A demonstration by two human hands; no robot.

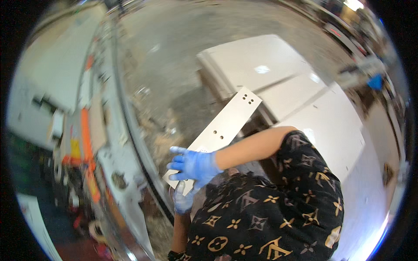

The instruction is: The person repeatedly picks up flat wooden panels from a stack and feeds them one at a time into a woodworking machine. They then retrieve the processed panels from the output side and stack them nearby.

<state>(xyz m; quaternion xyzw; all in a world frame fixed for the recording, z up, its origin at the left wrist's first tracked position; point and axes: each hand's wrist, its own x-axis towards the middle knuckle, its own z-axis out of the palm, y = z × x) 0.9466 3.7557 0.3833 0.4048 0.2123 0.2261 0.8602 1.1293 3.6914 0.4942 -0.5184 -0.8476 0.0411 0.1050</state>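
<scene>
A long, narrow white board (224,124) with drilled holes slants from in front of me toward the stacked panels. My left hand (183,201), in a bluish glove, grips its near end, with the thumb on the top face and the other fingers hidden beneath. Across the board near that same end lies my right hand (196,167), in a blue glove. Its fingers are stretched out and spread over the white face. Several dark holes show at the board's far end and two near its middle.
Stacks of large white panels (261,58) stand ahead and to the right. Along the left runs a long machine bed (115,161) with a dark edge and an orange strip (85,135). Debris lies on the concrete floor (170,39). A roll of tape (96,230) sits at lower left.
</scene>
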